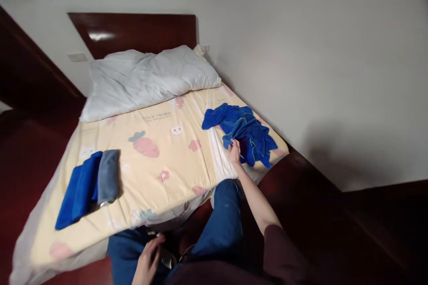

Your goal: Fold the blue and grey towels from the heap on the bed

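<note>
A rumpled heap of blue towels [249, 127] with thin green edging lies on the right side of the bed. At the heap's near left edge, my right hand [235, 151] has its fingers pinched on a corner of blue towel. My left hand [149, 258] rests low by my thigh, fingers loosely bent and apart, and nothing shows in it. On the bed's left part lie folded blue towels [78, 189], with a folded or rolled grey towel [109, 176] right beside them.
The bed [177, 160] wears a yellow sheet with carrot and flower prints. A large pale pillow [150, 78] lies below the dark wooden headboard [143, 31]. A white wall [317, 53] runs along the right side. My knees are at the bed's near edge.
</note>
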Available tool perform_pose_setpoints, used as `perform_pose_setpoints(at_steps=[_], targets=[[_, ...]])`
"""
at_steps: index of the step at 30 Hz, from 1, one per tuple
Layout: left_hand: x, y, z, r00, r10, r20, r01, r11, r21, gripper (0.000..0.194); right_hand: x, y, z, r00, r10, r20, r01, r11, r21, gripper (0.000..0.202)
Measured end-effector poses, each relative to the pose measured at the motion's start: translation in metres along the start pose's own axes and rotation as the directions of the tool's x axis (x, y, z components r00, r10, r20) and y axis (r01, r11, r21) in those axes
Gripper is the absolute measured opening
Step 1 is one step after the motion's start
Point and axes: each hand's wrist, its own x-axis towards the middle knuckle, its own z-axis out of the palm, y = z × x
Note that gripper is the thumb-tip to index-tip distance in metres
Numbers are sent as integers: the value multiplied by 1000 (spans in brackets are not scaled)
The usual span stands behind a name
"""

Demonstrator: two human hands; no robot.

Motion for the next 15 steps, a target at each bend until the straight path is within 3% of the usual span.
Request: perform_pose_setpoints(at_steps=[4, 9, 12, 15], targets=[[29, 34, 7, 999, -50, 10, 51, 984, -171, 47, -54, -34, 9, 999, -48, 15, 42, 960, 278, 41], [50, 57, 42, 982, -167, -85, 104, 864, -492, 55, -140, -117, 32, 962, -218, 162, 111, 860, 497, 32], [53, 57, 59, 949, -269, -166, 96, 745, -660, 69, -206, -177, 39, 886, -377, 268, 147, 779, 610, 27], [48, 46, 53, 867, -369, -335, 29, 708, -706, 69, -281, -223, 36, 770, -522, 366, 128, 689, 713, 23]])
